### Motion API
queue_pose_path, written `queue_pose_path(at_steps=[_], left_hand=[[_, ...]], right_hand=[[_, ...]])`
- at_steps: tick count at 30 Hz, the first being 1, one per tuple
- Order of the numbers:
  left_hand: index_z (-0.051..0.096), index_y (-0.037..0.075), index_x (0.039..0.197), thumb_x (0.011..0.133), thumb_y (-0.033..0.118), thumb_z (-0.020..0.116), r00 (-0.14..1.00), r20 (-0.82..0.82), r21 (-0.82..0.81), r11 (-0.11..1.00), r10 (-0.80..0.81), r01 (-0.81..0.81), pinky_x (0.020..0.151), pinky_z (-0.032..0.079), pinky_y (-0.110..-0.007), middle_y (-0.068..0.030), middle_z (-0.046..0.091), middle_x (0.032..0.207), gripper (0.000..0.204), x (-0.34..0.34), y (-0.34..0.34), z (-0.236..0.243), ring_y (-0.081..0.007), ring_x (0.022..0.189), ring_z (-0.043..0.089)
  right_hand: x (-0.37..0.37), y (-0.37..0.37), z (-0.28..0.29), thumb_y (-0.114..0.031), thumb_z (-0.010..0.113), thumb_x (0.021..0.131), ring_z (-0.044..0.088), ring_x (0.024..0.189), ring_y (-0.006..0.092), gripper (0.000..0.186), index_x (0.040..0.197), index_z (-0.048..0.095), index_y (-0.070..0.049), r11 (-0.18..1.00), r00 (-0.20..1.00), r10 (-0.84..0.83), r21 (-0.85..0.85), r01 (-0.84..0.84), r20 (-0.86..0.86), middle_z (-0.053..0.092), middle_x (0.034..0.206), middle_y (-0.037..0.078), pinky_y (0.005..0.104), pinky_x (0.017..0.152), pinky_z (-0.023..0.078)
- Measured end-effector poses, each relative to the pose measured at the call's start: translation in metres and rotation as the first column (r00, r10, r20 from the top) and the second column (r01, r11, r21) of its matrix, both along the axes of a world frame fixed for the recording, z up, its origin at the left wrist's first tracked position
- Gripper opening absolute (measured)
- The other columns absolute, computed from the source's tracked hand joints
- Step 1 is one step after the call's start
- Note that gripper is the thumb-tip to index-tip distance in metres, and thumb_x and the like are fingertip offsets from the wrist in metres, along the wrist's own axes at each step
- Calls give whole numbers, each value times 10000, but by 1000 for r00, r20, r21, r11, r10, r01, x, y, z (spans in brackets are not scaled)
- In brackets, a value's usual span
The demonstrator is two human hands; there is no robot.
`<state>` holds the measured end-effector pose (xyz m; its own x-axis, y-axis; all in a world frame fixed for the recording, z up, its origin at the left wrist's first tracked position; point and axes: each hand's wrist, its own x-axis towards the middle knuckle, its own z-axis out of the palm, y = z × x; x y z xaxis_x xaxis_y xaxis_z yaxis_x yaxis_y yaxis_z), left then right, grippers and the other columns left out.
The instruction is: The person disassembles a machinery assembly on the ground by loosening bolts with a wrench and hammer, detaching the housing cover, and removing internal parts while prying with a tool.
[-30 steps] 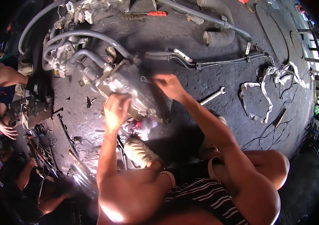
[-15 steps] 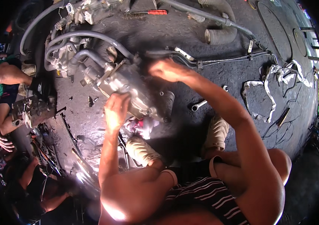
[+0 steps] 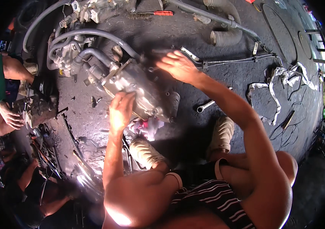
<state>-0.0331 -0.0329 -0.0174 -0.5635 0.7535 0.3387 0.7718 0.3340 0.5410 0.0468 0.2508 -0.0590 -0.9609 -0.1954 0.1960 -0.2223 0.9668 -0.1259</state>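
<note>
A large grey metal engine casing lies on the floor in front of me, with thick hoses attached at its far end. My left hand grips its near left edge, fingers bent over the top. To the right of the casing, my right hand is open, its fingers stretched out toward the casing's far right side. By those fingertips a small ring-shaped metal end shows; I cannot tell whether the hand touches it. A pinkish cloth lies under the casing's near end.
A spanner lies right of the casing. Beyond are metal pipes, a corrugated duct and a red-handled wire brush. White-wrapped wiring lies at right. At left, another person's hand rests by a metal block; several tools lie nearby.
My right hand has moved slightly right, and its fingers have opened from a curled, blurred shape. My left hand stays on the casing. The other person's hand has come down onto the metal block.
</note>
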Motion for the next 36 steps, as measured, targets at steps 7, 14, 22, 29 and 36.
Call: queue_pose_path(at_steps=[7, 14, 22, 29, 36], left_hand=[[676, 42, 998, 816, 31, 715, 999, 27, 16, 1000, -23, 23, 731, 533, -378, -130, 627, 926, 187, 3, 4, 3, -293, 837, 650], [698, 43, 1062, 830, -46, 666, 997, 80, 12, 1000, -18, 17, 739, 519, -365, -117, 585, 932, 250, 2, 1, 5, -276, 815, 622], [666, 41, 1018, 787, 28, 749, 998, 5, 0, 998, -59, 59, 715, 531, -392, -116, 588, 911, 247, -4, 1, 5, -305, 831, 631], [687, 56, 1067, 803, 26, 739, 999, -40, 43, 998, -36, 38, 687, 546, -367, -101, 573, 942, 271, 6, -1, -1, -274, 794, 634], [695, 56, 1016, 799, 18, 735, 998, -65, 55, 998, 21, -18, 681, 545, -366, -92, 564, 912, 223, 4, -6, -2, -273, 779, 634]], right_hand=[[50, -27, -16, -196, 639, 866, 605, 1057, 379, 287, 1142, 656, -122, 750, 857, -390, -423, 508, 338, 668, 1103, 162, 472, 890, 500], [21, -58, -10, -206, 658, 876, 601, 1042, 390, 300, 1153, 642, -90, 739, 950, -311, -638, 216, -39, 656, 1116, 173, 458, 907, 487], [-24, -42, 14, -233, 666, 862, 629, 1030, 378, 293, 1096, 672, -58, 800, 921, -135, -508, 320, 366, 686, 1071, 174, 473, 908, 496], [-35, -39, 31, -147, 678, 799, 626, 1082, 376, 353, 1131, 675, -29, 856, 892, -41, -445, 265, 451, 675, 1099, 208, 440, 965, 492], [-36, -48, 42, -226, 619, 876, 613, 1113, 390, 352, 1157, 670, -20, 817, 773, -162, -355, 453, 614, 658, 1158, 217, 450, 976, 485]])
